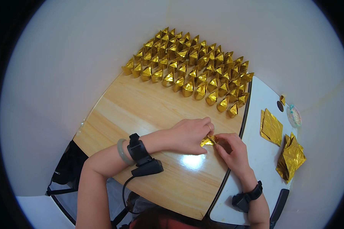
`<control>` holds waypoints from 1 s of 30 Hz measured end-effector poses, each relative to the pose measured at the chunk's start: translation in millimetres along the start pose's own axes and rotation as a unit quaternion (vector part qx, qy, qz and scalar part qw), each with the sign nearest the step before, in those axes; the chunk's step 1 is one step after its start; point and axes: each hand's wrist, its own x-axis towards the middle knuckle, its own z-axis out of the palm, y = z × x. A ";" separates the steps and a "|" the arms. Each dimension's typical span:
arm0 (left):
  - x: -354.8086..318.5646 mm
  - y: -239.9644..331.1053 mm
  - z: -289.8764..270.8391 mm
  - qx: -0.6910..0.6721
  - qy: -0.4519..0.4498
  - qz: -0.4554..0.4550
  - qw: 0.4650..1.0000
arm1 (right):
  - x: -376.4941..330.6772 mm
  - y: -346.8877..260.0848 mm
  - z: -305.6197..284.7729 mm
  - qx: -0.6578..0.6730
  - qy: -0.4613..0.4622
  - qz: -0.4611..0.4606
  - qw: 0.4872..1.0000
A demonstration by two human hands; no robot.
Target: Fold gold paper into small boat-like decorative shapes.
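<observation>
My left hand (189, 134) and my right hand (233, 150) meet over a wooden table (141, 110), both pinching a small piece of folded gold foil paper (208, 141). Fingertips of both hands cover much of the piece. A jade-coloured bangle and a black wrist device with a cable sit on my left wrist; a black band is on my right wrist. Beyond my hands, several rows of finished gold paper ingots (191, 65) cover the far end of the table.
To the right lies a white tabletop (260, 152) with a stack of flat gold sheets (271, 126) and a pile of partly folded gold sheets (291, 160). A small round object (293, 115) lies near its far edge. White walls surround the tables.
</observation>
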 end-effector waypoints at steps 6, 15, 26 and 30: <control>2.1 -5.8 0.5 -0.083 0.008 -0.049 0.995 | -2.3 4.1 1.0 0.017 0.026 -0.037 0.999; 5.3 -18.6 3.4 -0.146 0.064 -0.029 0.987 | -2.7 8.5 3.7 -0.005 0.008 -0.049 0.999; 5.4 -10.8 4.0 -0.088 0.028 -0.023 0.995 | -0.2 2.5 2.0 -0.097 0.074 0.024 0.992; 3.6 -8.9 5.6 -0.078 0.037 -0.045 0.995 | -1.2 11.9 8.0 0.009 0.015 0.063 0.998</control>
